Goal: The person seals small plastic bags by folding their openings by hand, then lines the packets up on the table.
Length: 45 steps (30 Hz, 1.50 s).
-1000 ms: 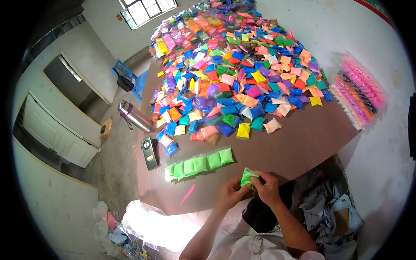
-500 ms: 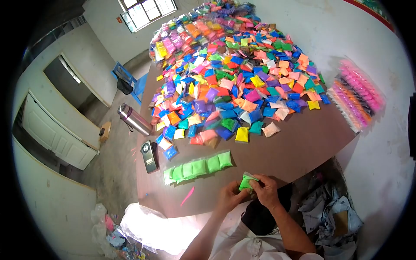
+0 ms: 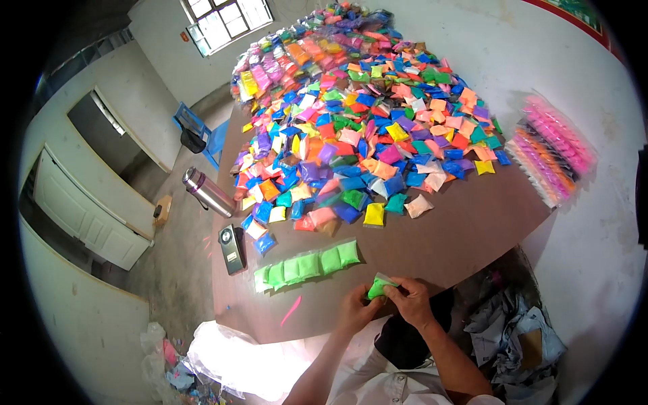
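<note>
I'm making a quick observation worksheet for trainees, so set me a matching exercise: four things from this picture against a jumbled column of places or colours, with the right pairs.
Things:
1. Small green packet
2. Flask
3. Chair
4. Pink strip

Places or colours:
A. Blue, standing on the floor
B. On the table, nearer the wearer than the row of green packets
C. Held between the left hand and right hand
D. Silver-coloured

Pairs: 1-C, 2-D, 3-A, 4-B
</note>
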{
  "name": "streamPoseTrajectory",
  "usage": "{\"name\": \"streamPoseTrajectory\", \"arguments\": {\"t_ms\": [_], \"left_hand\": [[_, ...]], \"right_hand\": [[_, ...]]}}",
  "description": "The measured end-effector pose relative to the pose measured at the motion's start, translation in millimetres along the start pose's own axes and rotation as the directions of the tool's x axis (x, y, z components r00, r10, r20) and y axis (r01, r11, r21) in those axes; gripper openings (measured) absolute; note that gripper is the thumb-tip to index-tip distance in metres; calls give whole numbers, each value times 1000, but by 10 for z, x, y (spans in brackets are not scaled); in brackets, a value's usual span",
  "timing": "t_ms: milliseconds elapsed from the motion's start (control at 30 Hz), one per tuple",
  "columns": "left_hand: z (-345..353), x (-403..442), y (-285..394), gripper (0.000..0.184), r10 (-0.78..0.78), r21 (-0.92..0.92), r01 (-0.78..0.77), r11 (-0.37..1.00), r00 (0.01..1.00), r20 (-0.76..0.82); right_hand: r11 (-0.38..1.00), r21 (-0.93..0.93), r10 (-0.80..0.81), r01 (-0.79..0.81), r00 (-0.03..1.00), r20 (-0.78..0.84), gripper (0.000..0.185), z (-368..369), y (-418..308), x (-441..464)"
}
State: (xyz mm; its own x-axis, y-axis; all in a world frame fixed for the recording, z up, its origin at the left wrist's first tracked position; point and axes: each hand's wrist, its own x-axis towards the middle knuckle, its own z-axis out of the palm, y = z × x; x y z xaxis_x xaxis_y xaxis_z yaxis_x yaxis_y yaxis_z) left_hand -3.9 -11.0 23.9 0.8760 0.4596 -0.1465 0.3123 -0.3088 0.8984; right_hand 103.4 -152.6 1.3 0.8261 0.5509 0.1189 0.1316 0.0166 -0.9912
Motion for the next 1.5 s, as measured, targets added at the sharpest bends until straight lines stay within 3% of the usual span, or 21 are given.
{"name": "streamPoseTrajectory", "arguments": {"t_ms": [100, 167, 267, 400, 600, 667, 900, 967, 1000, 1067, 1233, 1500], "left_hand": [[-4, -33, 104, 30, 12, 38, -13, 999, 1000, 22], [51, -89, 151, 28, 20, -329, -34, 944, 999, -47], [106, -52, -96, 25, -51, -442, 31, 897, 998, -35], [119, -34, -235, 23, -53, -472, 40, 881, 998, -15], [88, -65, -126, 22, -24, -361, 8, 933, 999, -38], [64, -77, 8, 24, -84, -397, 74, 915, 996, -6], [70, -78, -22, 27, -84, -439, 61, 896, 996, -33], [46, -91, 49, 26, -195, -454, 165, 876, 981, -19], [59, -75, -37, 26, -194, -454, 165, 876, 981, -18], [93, -34, -195, 25, -60, -437, 25, 899, 996, -65], [108, -53, -110, 24, -77, -480, 28, 877, 994, -82], [113, -49, -163, 24, -110, -488, 51, 871, 990, -92]], "right_hand": [[999, 47, -2, 3, 1000, -8, 21, -3, 61, -2], [997, 70, 19, -18, 1000, -14, 20, -20, 5, -5], [1000, -7, -15, 15, 997, 77, 19, -56, -82, -7], [999, -7, -35, 36, 995, 95, 20, -64, -107, -4], [1000, -16, 2, 0, 993, 121, 18, -74, -192, -4], [1000, -7, -4, 5, 993, 115, 18, -74, -163, 0], [999, -27, 22, -18, 988, 154, 19, -74, -97, -15], [998, -61, 5, 4, 989, 147, 20, -66, -95, -13], [997, -70, -6, 16, 989, 146, 19, -61, -98, -13], [997, -79, -15, 26, 990, 142, 18, -59, -94, -14], [997, -22, 75, -72, 989, 125, 19, -65, -157, -7], [996, -83, -3, 15, 990, 141, 17, -36, -157, -14]]}}
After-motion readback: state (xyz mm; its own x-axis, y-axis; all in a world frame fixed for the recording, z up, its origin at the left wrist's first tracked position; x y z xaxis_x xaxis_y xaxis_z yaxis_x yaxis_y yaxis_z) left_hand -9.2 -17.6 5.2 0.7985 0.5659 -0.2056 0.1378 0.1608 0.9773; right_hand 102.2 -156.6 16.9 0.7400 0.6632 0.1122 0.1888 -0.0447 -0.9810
